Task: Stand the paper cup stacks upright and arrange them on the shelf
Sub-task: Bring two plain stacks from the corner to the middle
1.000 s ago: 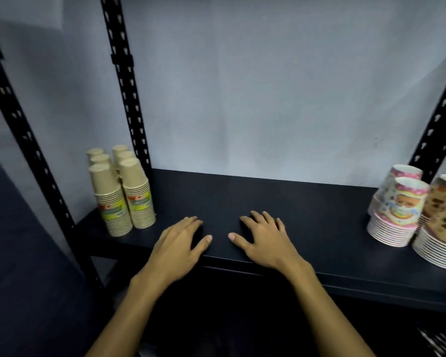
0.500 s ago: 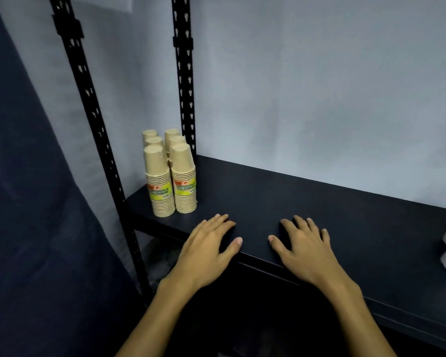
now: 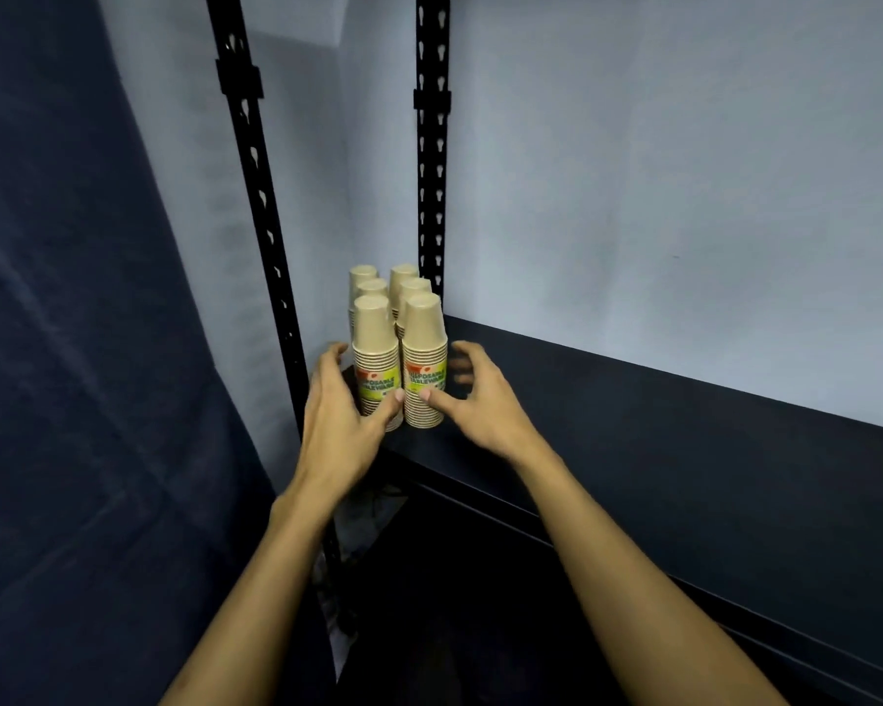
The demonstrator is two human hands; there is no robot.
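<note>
Several stacks of tan paper cups [image 3: 424,343] stand upright, upside down, in two rows at the left end of the black shelf [image 3: 658,430]. The front two carry yellow-green labels. My left hand [image 3: 340,415] curves around the left side of the group with fingers spread and its thumb at the front left stack. My right hand [image 3: 475,394] curves around the right side, thumb tip touching the front right stack. Neither hand is closed on a stack.
Two black perforated uprights [image 3: 432,145] rise behind and left of the cups. A dark blue curtain [image 3: 82,349] hangs at the left and a pale wall [image 3: 684,170] backs the shelf.
Both hands lifted off the shelf's front edge and moved left to flank the tan cup stacks. My view swung left, so the patterned cup stacks at the right left the frame.
</note>
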